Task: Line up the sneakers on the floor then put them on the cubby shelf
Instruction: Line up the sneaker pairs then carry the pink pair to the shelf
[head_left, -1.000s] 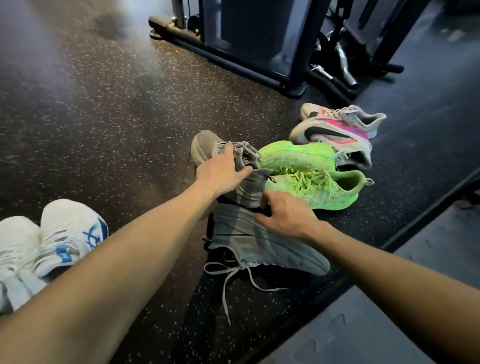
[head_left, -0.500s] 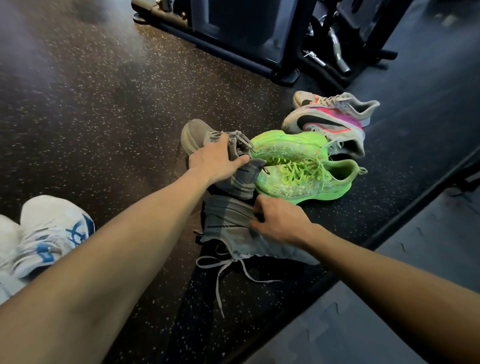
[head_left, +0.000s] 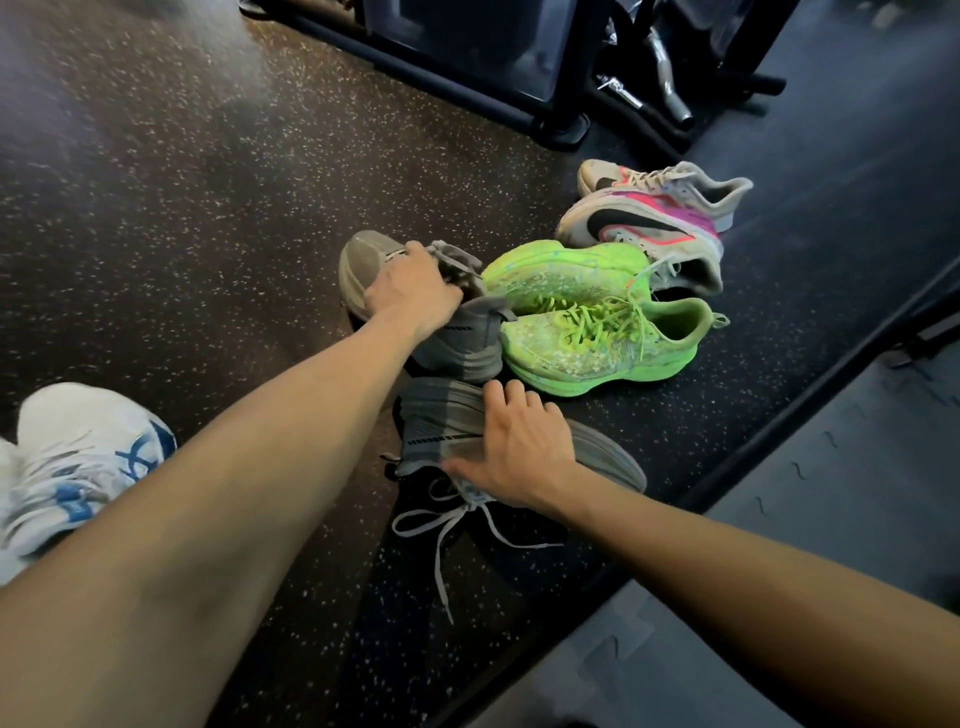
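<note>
Speckled rubber floor (head_left: 182, 218), dark. Gym machine frame (head_left: 467, 78) at 12. Grey foam mat (head_left: 779, 597) at 4-5. White/blue shoe (head_left: 88, 457) at 9, on wearer's foot.

Sneakers clustered center-R: green pair (head_left: 592, 317) side by side, white/pink pair (head_left: 654, 218) at 1-2 beyond it, touching.

Far grey sneaker (head_left: 457, 332) upright, heel against green pair; L hand (head_left: 410, 293) clamped over its lace area, fingers curled.

Near grey sneaker (head_left: 441, 421) on its side at 6 of first, laces loose on floor; R hand (head_left: 514, 447) grips its upper, thumb tucked at collar.
</note>
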